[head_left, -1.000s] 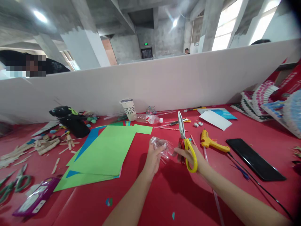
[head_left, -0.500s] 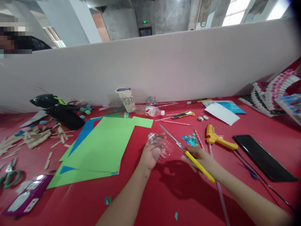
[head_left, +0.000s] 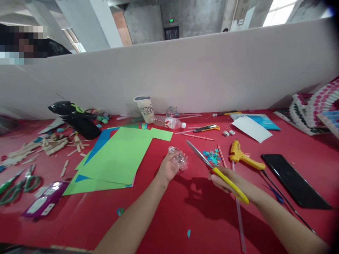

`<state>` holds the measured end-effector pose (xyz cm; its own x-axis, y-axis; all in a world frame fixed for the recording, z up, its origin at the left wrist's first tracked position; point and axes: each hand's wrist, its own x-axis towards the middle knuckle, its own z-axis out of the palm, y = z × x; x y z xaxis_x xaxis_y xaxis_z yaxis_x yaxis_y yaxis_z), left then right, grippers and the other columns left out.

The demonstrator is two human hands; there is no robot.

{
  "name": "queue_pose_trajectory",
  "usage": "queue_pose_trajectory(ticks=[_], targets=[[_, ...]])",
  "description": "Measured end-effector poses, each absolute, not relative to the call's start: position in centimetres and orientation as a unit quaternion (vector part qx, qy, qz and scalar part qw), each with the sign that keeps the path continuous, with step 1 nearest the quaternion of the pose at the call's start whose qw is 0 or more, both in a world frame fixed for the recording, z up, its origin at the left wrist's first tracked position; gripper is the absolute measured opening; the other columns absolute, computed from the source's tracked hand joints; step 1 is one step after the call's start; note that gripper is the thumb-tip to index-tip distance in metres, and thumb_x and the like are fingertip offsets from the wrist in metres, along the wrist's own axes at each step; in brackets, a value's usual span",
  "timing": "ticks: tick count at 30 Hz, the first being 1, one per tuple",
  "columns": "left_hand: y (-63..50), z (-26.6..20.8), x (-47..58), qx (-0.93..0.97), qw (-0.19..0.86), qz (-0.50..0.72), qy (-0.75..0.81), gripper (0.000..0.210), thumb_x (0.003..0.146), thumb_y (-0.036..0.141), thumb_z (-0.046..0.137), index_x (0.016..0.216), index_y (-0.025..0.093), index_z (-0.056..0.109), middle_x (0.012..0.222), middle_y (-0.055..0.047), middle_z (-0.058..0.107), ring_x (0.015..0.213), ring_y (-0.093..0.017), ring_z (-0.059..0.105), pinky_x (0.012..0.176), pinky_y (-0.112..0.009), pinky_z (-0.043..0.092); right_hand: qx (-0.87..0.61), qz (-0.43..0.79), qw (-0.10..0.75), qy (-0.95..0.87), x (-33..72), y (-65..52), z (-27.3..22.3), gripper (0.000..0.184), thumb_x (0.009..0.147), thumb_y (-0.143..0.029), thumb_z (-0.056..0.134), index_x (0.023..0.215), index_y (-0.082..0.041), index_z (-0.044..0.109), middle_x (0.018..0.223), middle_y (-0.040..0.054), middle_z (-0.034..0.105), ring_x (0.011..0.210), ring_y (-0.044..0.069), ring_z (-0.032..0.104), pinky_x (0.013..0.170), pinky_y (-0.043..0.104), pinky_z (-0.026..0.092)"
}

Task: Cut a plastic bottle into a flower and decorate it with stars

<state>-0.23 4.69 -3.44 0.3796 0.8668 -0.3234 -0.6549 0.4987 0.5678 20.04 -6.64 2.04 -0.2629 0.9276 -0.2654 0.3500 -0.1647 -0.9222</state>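
A cut-off clear plastic bottle top (head_left: 180,160) rests in my left hand (head_left: 169,167), its neck pointing up and away. My fingers curl round it above the red table. In my right hand (head_left: 225,178) is a pair of scissors (head_left: 230,184) with yellow handles. Its blades look closed and point up and left, apart from the bottle piece. Behind the blades lies a small heap of blue star sequins (head_left: 212,157). A yellow glue gun (head_left: 245,158) lies to the right of that heap.
Green paper sheets (head_left: 116,160) lie left of my hands. Farther back are a paper cup (head_left: 145,110), a clear bottle (head_left: 169,122) and a utility knife (head_left: 207,128). A black phone-like slab (head_left: 293,180) and the glue gun's cord lie right. Green-handled scissors (head_left: 22,185) lie far left.
The view has shifted slightly. The bottle piece has turned in my left hand and shows less of its cut end. The scissors stay in my right hand, blades still apart from it.
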Motion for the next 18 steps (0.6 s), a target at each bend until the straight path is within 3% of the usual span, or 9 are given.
queue_pose_trajectory(ticks=[5, 7, 13, 18], targets=[[4.8, -3.6, 0.5, 0.161, 0.806, 0.495, 0.282, 0.012, 0.069, 0.014, 0.068, 0.078, 0.017, 0.061, 0.072, 0.0, 0.066, 0.072, -0.014, 0.064, 0.084, -0.033, 0.05, -0.539, 0.546, 0.203, -0.608, 21.2, -8.0, 3.2, 0.035, 0.084, -0.053, 0.055, 0.077, -0.019, 0.054, 0.057, -0.0067, 0.043, 0.05, 0.01, 0.041, 0.047, 0.021, 0.033], [4.8, -3.6, 0.6, 0.164, 0.809, 0.497, 0.267, 0.012, 0.07, 0.016, 0.068, 0.08, 0.017, 0.061, 0.072, 0.0, 0.065, 0.071, -0.014, 0.064, 0.082, -0.032, 0.05, -0.548, 0.54, 0.165, -0.617, 21.6, -8.4, 3.4, 0.034, 0.082, -0.053, 0.057, 0.08, -0.019, 0.058, 0.062, -0.0037, 0.05, 0.052, 0.011, 0.046, 0.047, 0.021, 0.037], [5.3, -3.4, -0.3, 0.169, 0.811, 0.498, 0.256, 0.021, 0.07, 0.013, 0.069, 0.088, 0.02, 0.061, 0.079, 0.0, 0.067, 0.079, -0.015, 0.064, 0.083, -0.032, 0.049, -0.579, 0.481, 0.19, -0.63, 21.7, -9.0, 3.0, 0.031, 0.073, -0.053, 0.068, 0.074, -0.022, 0.066, 0.067, 0.0006, 0.062, 0.062, 0.018, 0.055, 0.052, 0.022, 0.044], [6.2, -3.1, -1.3, 0.173, 0.809, 0.506, 0.243, 0.026, 0.067, 0.014, 0.072, 0.089, 0.021, 0.061, 0.083, 0.001, 0.067, 0.083, -0.014, 0.064, 0.087, -0.032, 0.047, -0.605, 0.458, 0.145, -0.635, 20.7, -9.1, 3.3, 0.035, 0.079, -0.055, 0.058, 0.078, -0.02, 0.064, 0.073, 0.0024, 0.064, 0.068, 0.021, 0.057, 0.058, 0.024, 0.045]])
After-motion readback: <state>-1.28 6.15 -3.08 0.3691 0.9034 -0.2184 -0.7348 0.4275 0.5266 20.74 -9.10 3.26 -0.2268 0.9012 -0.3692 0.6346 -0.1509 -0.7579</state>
